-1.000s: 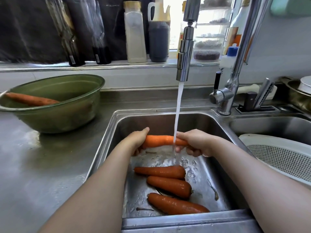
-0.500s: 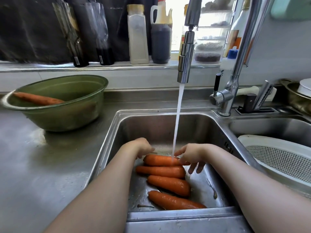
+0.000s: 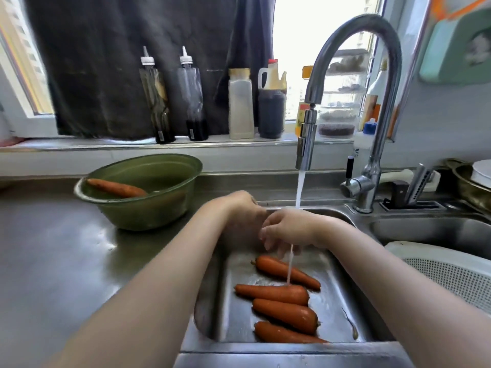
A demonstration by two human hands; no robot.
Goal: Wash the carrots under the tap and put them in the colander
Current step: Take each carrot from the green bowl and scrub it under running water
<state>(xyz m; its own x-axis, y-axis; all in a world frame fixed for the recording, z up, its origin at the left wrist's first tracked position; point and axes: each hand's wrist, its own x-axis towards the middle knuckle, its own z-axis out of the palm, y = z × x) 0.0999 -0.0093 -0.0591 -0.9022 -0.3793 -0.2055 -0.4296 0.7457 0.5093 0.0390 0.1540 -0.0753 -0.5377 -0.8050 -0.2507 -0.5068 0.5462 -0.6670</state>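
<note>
Lifted off the carrots (image 3: pixel 276 294) since a moment ago, the left hand (image 3: pixel 236 216) and right hand (image 3: pixel 292 229) are being held together under the tap's (image 3: pixel 305 144) stream. Right fingers are hanging loose, gripping nothing; left fingers are being hidden, so their state cannot be told. Four carrots are lying in the sink (image 3: pixel 340 288), apart from the colander (image 3: pixel 451 272) at right.

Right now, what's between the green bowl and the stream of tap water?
Head view: a strip of steel counter, then the left hand; the water stream lands on the right hand beside it.
</note>
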